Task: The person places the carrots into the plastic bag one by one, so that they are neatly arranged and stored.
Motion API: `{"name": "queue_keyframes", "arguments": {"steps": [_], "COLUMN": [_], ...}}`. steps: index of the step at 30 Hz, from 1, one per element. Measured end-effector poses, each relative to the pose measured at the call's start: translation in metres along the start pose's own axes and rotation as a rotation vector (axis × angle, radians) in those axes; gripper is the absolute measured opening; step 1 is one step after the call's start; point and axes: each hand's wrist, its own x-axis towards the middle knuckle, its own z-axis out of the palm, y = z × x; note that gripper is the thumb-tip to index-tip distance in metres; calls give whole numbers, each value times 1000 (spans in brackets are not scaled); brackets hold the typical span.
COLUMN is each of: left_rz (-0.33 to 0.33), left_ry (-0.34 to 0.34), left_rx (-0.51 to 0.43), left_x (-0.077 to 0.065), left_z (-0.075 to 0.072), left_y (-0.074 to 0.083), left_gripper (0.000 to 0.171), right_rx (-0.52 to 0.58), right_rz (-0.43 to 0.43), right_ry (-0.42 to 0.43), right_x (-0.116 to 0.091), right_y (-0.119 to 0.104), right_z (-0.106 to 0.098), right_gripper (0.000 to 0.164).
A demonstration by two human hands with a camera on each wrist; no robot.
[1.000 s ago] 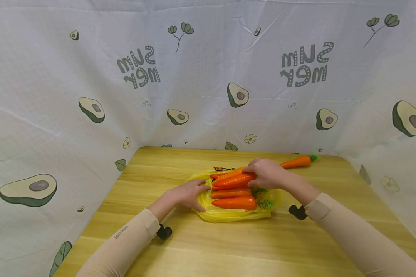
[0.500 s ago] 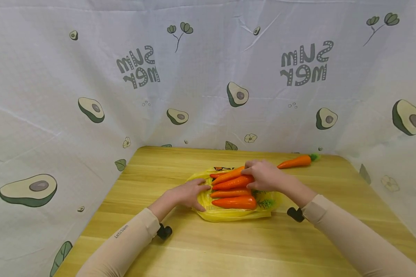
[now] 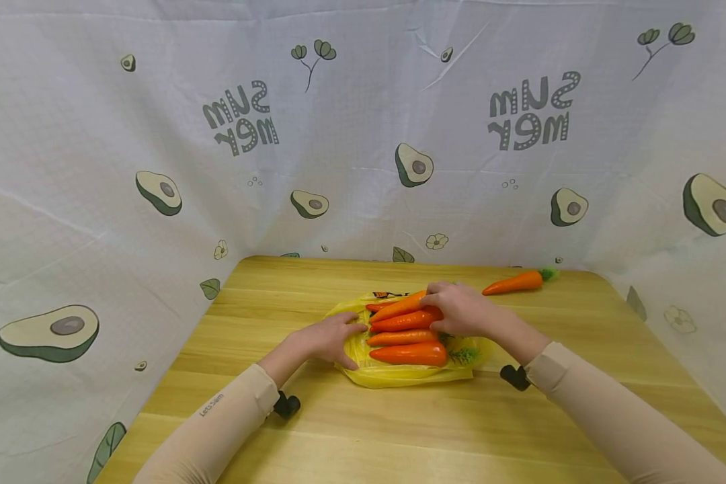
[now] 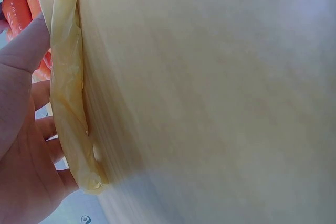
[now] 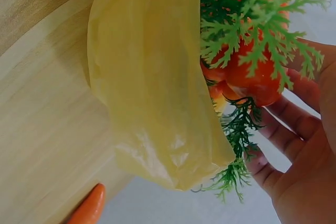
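Several orange carrots with green leafy tops lie side by side on a yellow plastic bag (image 3: 411, 378), tips pointing left. The right hand (image 3: 462, 309) grips the thick end of a carrot (image 3: 402, 321) in the upper part of the row, thumb on the near side and fingers on the far side. Its leafy tops (image 5: 247, 30) show beside the bag in the right wrist view. At the bag's left end rests the left hand (image 3: 327, 339), fingers spread near the carrot tips. A rolled bag edge (image 4: 68, 77) crosses its fingers in the left wrist view.
One loose carrot (image 3: 514, 283) lies at the back right of the wooden table (image 3: 363, 437). A white curtain (image 3: 363, 121) printed with avocados hangs behind and along both sides of the table. Black wrist cameras (image 3: 287, 405) are strapped to both sleeves.
The right hand has shifted slightly left and down, and the carrot under it now lies lower against the row. The left hand has stayed where it was.
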Motion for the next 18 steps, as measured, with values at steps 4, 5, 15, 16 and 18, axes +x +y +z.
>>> {"name": "queue_keyframes", "arguments": {"steps": [4,5,15,16,18], "left_rz": [5,7,-3,-5,-9], "left_ry": [3,3,7,6,6], "left_rx": [-3,-4,-14,-15,-16], "left_x": [1,1,0,-1,-1], "left_z": [1,1,1,1,1], "left_y": [-1,-1,-1,0,-1], "left_gripper": [84,84,85,85,86], "right_rx": [23,32,104,114,123], "right_rz": [-6,-7,13,18,30], "right_ry": [17,22,62,62,63], "right_x": [-1,-2,-12,-13,-16], "right_y": [1,1,11,12,15], "right_z": [0,0,-8,-9,-10], "right_gripper": [39,39,29,28,26]}}
